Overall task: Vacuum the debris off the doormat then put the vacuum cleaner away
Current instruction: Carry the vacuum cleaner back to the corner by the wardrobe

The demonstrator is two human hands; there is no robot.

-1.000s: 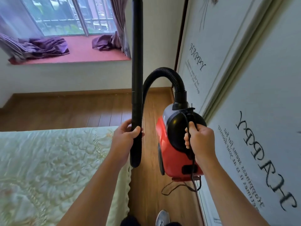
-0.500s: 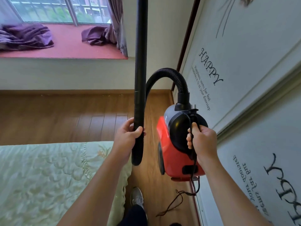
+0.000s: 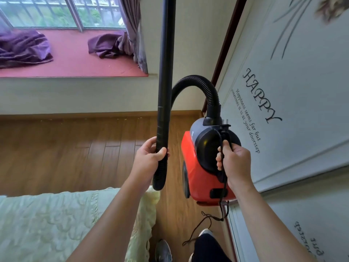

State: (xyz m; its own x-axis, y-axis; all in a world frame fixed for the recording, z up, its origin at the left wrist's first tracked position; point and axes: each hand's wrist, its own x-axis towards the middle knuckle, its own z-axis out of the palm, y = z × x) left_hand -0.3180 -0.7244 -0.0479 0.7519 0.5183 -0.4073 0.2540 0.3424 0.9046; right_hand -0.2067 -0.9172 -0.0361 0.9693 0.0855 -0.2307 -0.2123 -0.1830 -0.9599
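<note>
1. Red and black, the vacuum cleaner (image 3: 204,178) hangs clear of the wooden floor (image 3: 66,148). It is carried in the gap between the bed (image 3: 56,224) on the left and the pale sliding door (image 3: 294,59) printed "HAPPY" on the right.
2. The right hand (image 3: 234,161) grips the black carrying handle on the vacuum's body, its fingers (image 3: 219,159) curled tightly round it. The power cord (image 3: 205,222) runs under that hand and dangles in a loose loop below the body.
3. The left hand (image 3: 149,157) holds the black wand (image 3: 166,72) near its lower end, thumb and fingers wrapped fully round the tube. The wand stands nearly upright and runs out of the top of the view.
4. A ribbed black hose (image 3: 196,82) arches from the top of the body across to the wand.
5. At the far wall, purple curtain fabric (image 3: 22,48) lies heaped on a red window seat (image 3: 75,63).
6. A grey shoe (image 3: 163,250) shows on the floor at the bottom edge.
</note>
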